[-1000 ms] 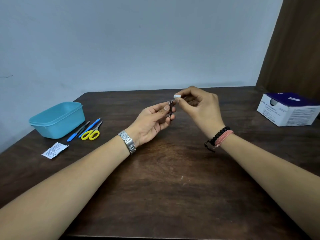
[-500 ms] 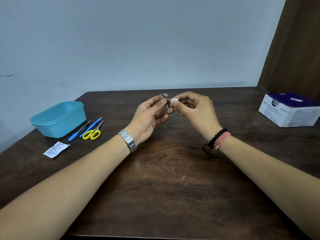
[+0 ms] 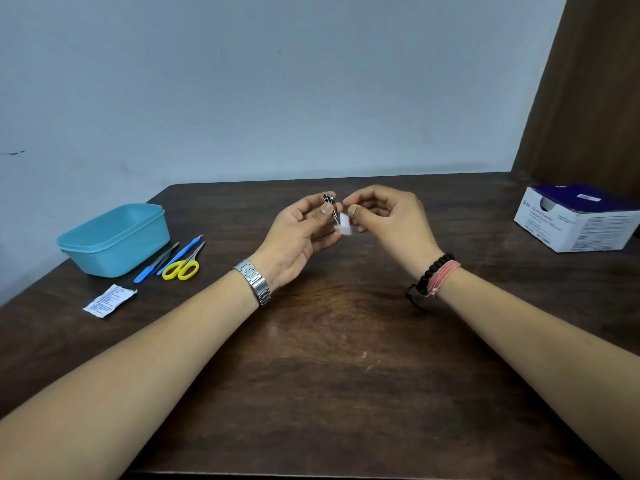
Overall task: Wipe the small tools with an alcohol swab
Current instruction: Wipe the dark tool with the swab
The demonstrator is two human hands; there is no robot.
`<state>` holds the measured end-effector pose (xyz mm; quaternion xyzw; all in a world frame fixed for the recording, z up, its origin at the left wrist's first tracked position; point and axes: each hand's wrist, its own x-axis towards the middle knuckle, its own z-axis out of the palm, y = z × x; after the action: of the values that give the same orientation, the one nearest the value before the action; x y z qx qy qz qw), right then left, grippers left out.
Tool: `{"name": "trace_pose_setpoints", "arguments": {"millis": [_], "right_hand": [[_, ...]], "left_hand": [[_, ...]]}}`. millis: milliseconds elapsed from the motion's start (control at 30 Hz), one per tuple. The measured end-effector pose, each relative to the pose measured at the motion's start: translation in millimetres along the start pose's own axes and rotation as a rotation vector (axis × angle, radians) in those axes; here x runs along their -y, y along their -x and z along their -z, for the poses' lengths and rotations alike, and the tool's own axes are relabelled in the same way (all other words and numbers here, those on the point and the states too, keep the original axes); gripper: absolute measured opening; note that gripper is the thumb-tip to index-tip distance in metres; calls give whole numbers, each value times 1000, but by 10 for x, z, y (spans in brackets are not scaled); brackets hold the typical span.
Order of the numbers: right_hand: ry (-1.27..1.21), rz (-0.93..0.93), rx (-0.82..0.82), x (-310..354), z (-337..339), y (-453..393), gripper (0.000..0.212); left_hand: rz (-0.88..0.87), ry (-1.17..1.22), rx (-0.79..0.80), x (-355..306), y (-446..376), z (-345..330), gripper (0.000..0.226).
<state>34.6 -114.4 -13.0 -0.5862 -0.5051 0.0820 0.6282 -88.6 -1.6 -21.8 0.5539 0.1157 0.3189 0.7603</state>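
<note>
Above the middle of the dark wooden table (image 3: 329, 358), my left hand (image 3: 298, 233) pinches a small metal tool with a dark head (image 3: 330, 204), held nearly upright. My right hand (image 3: 388, 220) holds a folded white alcohol swab (image 3: 345, 226) between thumb and fingers, pressed against the tool's lower end. At the left of the table lie yellow-handled scissors (image 3: 183, 266), a blue-handled tool (image 3: 180, 254), another blue-handled tool (image 3: 147, 271) and dark tweezers (image 3: 165, 257), side by side.
A light blue plastic tub (image 3: 114, 237) stands at the far left, beside the tools. A torn white swab wrapper (image 3: 109, 300) lies in front of it. A white and purple swab box (image 3: 581, 218) sits at the far right. A wall runs behind the table.
My right hand has slid the swab down along the tool, from its top to its lower end. My left hand raised the tool slightly. The rest stayed still.
</note>
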Motion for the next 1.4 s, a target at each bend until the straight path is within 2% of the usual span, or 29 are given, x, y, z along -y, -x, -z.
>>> {"name": "trace_pose_setpoints", "arguments": {"millis": [233, 300, 367, 433, 500, 600, 700, 800, 933, 1000, 1167, 1300, 1400], "right_hand": [[217, 56, 40, 17, -34, 4, 15], [395, 40, 187, 62, 34, -33, 11], [541, -52, 430, 99, 147, -71, 9], [674, -106, 590, 77, 254, -98, 18], [740, -112, 681, 37, 306, -110, 24], [697, -107, 721, 3, 281, -112, 16], [640, -123, 706, -27, 256, -108, 8], [539, -130, 609, -57, 284, -122, 8], [142, -157, 399, -86, 308, -160, 6], [45, -163, 337, -102, 287, -169, 9], [24, -210, 221, -175, 203, -140, 17], [209, -126, 128, -214, 157, -129, 8], [248, -109, 160, -193, 129, -107, 9]], "left_hand": [[15, -17, -24, 62, -26, 26, 12], [15, -39, -71, 68, -43, 46, 11], [17, -48, -111, 70, -56, 70, 10], [24, -50, -134, 72, -62, 89, 10], [31, -54, -145, 78, -62, 84, 10], [45, -65, -144, 83, -50, 66, 10], [58, -65, -123, 94, -39, 56, 11], [66, -73, -83, 103, -33, 63, 18], [62, -110, -25, 115, -33, 74, 21], [58, -108, -4, 123, -35, 75, 21], [51, -121, 61, 133, -16, 36, 20], [30, -119, 45, 126, -3, 20, 18], [3, -107, 8, 123, -1, 18, 17]]}}
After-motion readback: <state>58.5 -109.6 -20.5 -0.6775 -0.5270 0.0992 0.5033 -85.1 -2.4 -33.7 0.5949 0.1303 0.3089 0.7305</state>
